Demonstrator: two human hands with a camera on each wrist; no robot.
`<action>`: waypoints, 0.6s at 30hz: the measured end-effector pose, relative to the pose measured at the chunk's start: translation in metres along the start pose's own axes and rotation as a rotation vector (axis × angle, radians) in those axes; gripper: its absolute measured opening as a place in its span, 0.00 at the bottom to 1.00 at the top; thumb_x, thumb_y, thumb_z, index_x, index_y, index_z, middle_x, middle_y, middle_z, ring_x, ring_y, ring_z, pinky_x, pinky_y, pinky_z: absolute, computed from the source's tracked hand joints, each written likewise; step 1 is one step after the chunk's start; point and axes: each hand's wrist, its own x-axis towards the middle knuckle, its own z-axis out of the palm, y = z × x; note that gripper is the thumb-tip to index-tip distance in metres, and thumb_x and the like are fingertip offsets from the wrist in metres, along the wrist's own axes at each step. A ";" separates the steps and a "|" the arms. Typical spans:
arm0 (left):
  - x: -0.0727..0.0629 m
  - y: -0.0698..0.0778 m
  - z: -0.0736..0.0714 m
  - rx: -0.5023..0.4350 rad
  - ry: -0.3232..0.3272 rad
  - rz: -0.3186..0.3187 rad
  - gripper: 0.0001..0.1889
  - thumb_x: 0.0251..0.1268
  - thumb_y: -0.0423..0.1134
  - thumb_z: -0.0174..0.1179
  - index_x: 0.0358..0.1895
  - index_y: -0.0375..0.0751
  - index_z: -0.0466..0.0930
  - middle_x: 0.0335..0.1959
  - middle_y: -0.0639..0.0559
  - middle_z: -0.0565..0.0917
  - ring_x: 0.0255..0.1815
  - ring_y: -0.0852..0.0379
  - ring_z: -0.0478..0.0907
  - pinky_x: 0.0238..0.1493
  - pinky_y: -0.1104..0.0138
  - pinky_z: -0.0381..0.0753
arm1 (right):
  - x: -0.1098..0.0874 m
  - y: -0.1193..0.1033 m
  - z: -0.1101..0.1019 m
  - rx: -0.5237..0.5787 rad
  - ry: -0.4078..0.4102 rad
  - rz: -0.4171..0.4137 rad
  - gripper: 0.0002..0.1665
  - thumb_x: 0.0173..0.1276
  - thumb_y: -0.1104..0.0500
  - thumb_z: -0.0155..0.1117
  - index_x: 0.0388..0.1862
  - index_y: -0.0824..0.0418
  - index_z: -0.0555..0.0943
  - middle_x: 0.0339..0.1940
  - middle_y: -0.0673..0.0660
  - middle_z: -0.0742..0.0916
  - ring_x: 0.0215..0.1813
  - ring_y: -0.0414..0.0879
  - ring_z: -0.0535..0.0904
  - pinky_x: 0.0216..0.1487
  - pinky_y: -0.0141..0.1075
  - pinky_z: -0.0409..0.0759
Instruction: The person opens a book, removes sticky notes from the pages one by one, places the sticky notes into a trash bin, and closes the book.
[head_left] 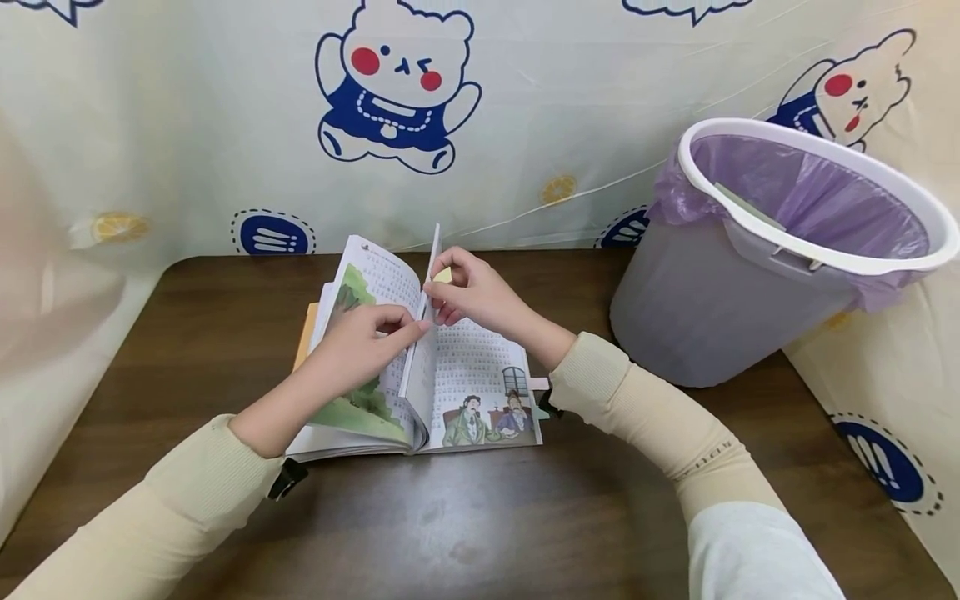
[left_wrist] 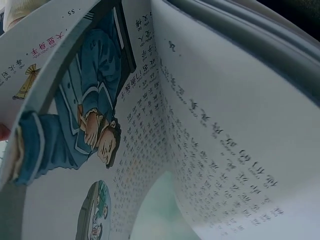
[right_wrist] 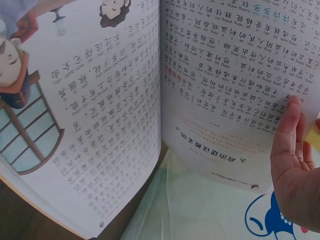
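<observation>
An open illustrated book [head_left: 480,358] lies on the brown table, with several middle pages standing up from the spine. My left hand [head_left: 367,342] lies over the left-hand pages, thumb and forefinger pinching the raised pages near their edge. In the head view, my right hand [head_left: 480,292] is at the upper part of the upright page, a small yellow sticky tab [head_left: 445,275] between its thumb and fingers. The right wrist view shows that hand [right_wrist: 295,170] against the printed page [right_wrist: 225,100], with the yellow tab partly hidden behind the fingers.
Pink [head_left: 538,383] and green tabs stick out from the book's right edge. A grey bin [head_left: 675,308] with a purple liner stands tilted at the right. Behind the table [head_left: 450,525] hangs a bear-printed cloth [head_left: 225,125].
</observation>
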 end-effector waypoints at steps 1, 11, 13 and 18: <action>0.000 -0.001 0.000 -0.005 -0.001 0.000 0.18 0.78 0.48 0.57 0.27 0.45 0.82 0.26 0.54 0.78 0.38 0.50 0.77 0.31 0.62 0.69 | 0.000 0.001 -0.001 0.003 0.002 0.005 0.09 0.76 0.66 0.59 0.50 0.64 0.72 0.28 0.60 0.84 0.27 0.46 0.82 0.35 0.37 0.86; -0.009 -0.013 -0.005 -0.071 0.006 -0.022 0.17 0.79 0.47 0.56 0.28 0.44 0.79 0.32 0.51 0.81 0.51 0.45 0.81 0.45 0.56 0.72 | -0.010 0.014 -0.016 -0.063 0.042 0.048 0.09 0.75 0.66 0.58 0.51 0.64 0.72 0.32 0.63 0.84 0.31 0.56 0.86 0.40 0.48 0.87; -0.013 -0.017 -0.008 -0.087 0.016 -0.037 0.16 0.79 0.47 0.56 0.31 0.42 0.81 0.35 0.49 0.82 0.50 0.46 0.81 0.46 0.56 0.72 | -0.013 0.020 -0.022 -0.077 0.061 0.060 0.09 0.74 0.67 0.58 0.51 0.64 0.72 0.33 0.63 0.84 0.31 0.53 0.86 0.40 0.48 0.87; -0.021 -0.026 -0.017 -0.145 0.045 -0.101 0.16 0.78 0.49 0.58 0.46 0.38 0.81 0.38 0.47 0.84 0.43 0.49 0.79 0.43 0.59 0.73 | -0.024 0.034 -0.038 -0.122 0.074 0.094 0.09 0.73 0.68 0.55 0.50 0.68 0.75 0.39 0.66 0.83 0.32 0.51 0.85 0.40 0.46 0.88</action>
